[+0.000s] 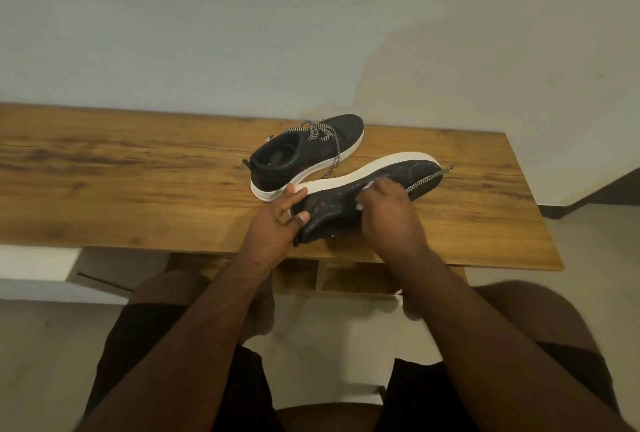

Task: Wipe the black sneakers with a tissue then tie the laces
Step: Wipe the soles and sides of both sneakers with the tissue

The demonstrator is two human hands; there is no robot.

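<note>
Wiping stage, mid-task. Lying tipped on its side at the near middle of the table, toe pointing far right: near sneaker, white sole facing away. Gripping its heel, fingers curled round the sole edge and thumb on the upper: left hand. Pressing a tissue against the black upper, fingers curled over it so only white scraps are showing: right hand. Standing upright just behind, touching or nearly touching the near one: far sneaker. Trailing loose and untied on both shoes: laces. Judging progress: wiping under way on the near shoe; state of the far shoe impossible to tell; tying of both pairs remaining.
</note>
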